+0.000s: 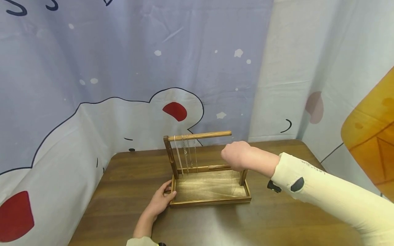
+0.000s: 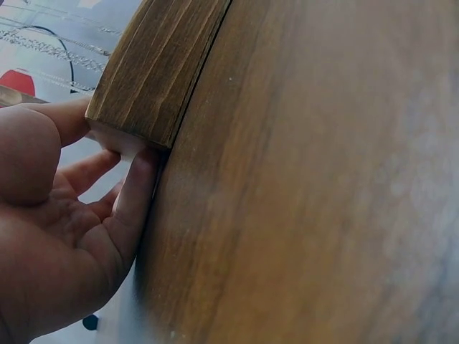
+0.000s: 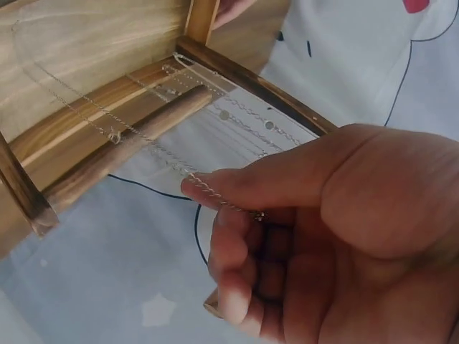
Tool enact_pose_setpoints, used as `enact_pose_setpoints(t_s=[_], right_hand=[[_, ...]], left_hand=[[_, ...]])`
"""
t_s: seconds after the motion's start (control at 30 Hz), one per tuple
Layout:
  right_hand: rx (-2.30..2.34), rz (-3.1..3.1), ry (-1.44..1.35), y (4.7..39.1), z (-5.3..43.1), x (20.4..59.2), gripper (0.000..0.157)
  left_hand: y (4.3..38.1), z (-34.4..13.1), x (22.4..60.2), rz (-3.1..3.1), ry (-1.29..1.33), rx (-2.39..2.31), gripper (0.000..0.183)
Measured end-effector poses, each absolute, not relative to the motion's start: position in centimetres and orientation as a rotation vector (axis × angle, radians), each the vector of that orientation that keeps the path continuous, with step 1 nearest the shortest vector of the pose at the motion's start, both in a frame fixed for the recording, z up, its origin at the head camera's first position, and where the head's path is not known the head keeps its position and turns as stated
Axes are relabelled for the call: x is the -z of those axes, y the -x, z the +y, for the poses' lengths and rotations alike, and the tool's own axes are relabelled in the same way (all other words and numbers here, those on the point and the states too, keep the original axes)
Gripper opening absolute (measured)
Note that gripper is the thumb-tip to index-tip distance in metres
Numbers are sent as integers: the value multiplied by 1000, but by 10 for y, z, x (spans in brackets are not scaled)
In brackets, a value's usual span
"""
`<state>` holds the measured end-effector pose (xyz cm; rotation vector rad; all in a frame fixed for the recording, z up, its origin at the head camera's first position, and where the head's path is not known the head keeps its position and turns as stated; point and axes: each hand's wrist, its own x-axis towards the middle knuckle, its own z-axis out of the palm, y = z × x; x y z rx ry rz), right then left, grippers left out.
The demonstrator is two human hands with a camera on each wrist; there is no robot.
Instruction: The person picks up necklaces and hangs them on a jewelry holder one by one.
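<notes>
A wooden jewelry stand (image 1: 212, 202) with a tray base stands on the table. Its long top bar (image 1: 200, 135) runs from the tall left post; several silver necklaces (image 1: 185, 152) hang from it. My left hand (image 1: 158, 201) grips the tray's left side, thumb on the rim and fingers against the outer wall, close in the left wrist view. My right hand (image 1: 238, 155) is raised by the stand's right side. Between thumb and index finger it pinches a thin silver necklace (image 3: 161, 149), which trails across the short lower bar (image 3: 93, 168) in the right wrist view.
The brown wooden table (image 1: 129, 191) extends around the stand. A printed curtain (image 1: 138, 68) hangs behind the table and along its sides. The short right post (image 1: 243, 177) rises from the tray below my right hand.
</notes>
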<state>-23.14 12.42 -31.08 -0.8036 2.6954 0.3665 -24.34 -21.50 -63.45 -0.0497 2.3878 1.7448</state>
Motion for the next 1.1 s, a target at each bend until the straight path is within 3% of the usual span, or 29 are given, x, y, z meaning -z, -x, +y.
enact_pose_setpoints(t_s=[0.23, 0.47, 0.67, 0.9, 1.1], right_hand=[[-284, 2682, 775, 239, 129, 307, 36], [206, 2505, 861, 260, 143, 307, 47], [728, 2418, 762, 264, 147, 311, 47], [1041, 2465, 617, 258, 144, 301, 20], [1169, 2494, 503, 255, 143, 282, 16]], left_hand=[[243, -216, 638, 2369, 49, -1767, 74], [240, -215, 632, 2398, 0, -1709, 79], [235, -216, 626, 2412, -83, -1687, 82], [240, -216, 633, 2398, 26, -1694, 82], [242, -214, 630, 2395, 36, -1727, 80]])
